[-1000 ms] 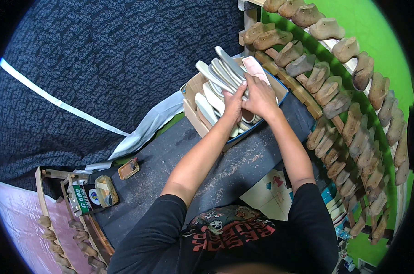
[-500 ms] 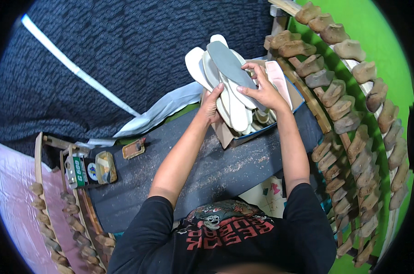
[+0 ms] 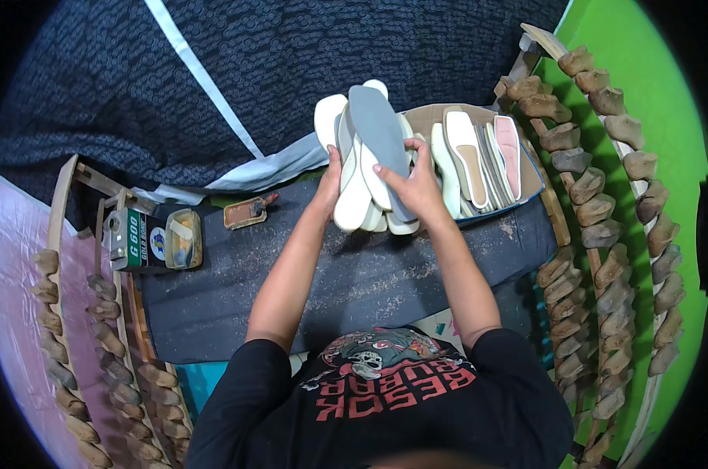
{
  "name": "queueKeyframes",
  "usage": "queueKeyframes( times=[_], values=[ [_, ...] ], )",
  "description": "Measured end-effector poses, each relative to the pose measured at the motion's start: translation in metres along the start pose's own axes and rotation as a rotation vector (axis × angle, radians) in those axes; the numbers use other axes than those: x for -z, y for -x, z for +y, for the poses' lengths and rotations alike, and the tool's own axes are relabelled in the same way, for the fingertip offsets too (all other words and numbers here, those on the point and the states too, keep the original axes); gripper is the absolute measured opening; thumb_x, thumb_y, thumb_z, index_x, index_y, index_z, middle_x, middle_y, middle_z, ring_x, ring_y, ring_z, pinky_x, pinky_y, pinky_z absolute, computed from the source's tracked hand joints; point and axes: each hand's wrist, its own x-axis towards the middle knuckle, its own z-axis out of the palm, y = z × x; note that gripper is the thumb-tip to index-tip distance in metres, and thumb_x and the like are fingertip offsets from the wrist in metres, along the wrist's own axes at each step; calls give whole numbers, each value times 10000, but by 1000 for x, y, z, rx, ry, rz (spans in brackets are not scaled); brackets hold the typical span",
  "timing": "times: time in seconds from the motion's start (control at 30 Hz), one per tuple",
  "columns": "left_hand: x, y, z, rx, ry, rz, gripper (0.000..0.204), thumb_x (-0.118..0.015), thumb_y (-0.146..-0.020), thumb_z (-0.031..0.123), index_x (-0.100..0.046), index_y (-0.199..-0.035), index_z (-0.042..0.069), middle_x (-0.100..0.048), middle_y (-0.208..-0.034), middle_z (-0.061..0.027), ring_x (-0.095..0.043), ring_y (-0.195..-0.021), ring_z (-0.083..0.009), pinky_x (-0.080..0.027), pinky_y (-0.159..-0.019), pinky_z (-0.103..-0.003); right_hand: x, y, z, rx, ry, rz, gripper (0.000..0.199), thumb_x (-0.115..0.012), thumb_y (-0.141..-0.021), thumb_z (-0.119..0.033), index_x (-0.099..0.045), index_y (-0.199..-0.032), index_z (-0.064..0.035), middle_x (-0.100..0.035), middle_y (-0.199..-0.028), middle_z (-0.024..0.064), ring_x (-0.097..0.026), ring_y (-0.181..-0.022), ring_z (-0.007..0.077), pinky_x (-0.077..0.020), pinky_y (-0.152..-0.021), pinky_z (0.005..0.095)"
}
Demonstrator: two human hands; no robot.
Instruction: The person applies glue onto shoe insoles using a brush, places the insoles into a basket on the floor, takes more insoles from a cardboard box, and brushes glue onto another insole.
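Observation:
Between my two hands is a loose bunch of insoles (image 3: 373, 125), mostly white and cream with a grey one on top. My left hand (image 3: 329, 187) grips the bunch along its left side, thumb on top. From the right, my right hand (image 3: 418, 187) is closed round the bunch, its thumb lying over the grey insole. The undersides of the insoles and some of my fingers are hidden. Just right of my right hand stands a cardboard box (image 3: 537, 181) with blue edges, holding more insoles (image 3: 467, 152) in white, tan and pink, packed upright.
A dark worktable (image 3: 307, 273) with scattered crumbs lies below my hands. At its left stand a green and black can (image 3: 139, 242), a tub of yellowish paste (image 3: 183, 238) and a small brown tray (image 3: 246, 213). Racks of wooden shoe lasts (image 3: 596, 211) line both sides; a dark patterned cloth hangs behind.
Both hands have carried the bunch of insoles leftward, away from over the box, so the insoles inside the box now show. My view has shifted somewhat.

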Motion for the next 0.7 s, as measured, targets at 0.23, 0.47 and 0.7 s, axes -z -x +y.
queueKeyframes(
  times=[0.23, 0.47, 0.7],
  values=[
    [39, 28, -84, 118, -67, 241, 881, -415, -1002, 685, -339, -1523, -22, -569, -1380, -196, -630, -1167, -251, -523, -989, -363, -41, 50, 27, -144, 221, -18, 757, -833, -787, -262, -410, -1345, 26, -537, -1304, 301, -580, -1213, 394, -461, -1033, 437],
    [60, 28, -152, 258, 438, -23, 884, -569, -975, 585, -227, -1541, -3, -478, -1444, -244, -613, -1215, -323, -536, -1007, -432, -51, 72, 72, -15, 337, 22, 748, -830, -765, -205, -406, -1337, 21, -558, -1279, 289, -610, -1161, 380, -487, -995, 431],
    [36, 33, -143, 358, 99, 321, 960, -595, -935, 601, -235, -1528, -63, -506, -1405, -286, -638, -1171, -365, -538, -1002, -463, -63, 83, 116, -193, 254, -40, 710, -800, -762, -182, -446, -1342, 22, -569, -1301, 283, -595, -1188, 416, -462, -1036, 441]
  ],
)
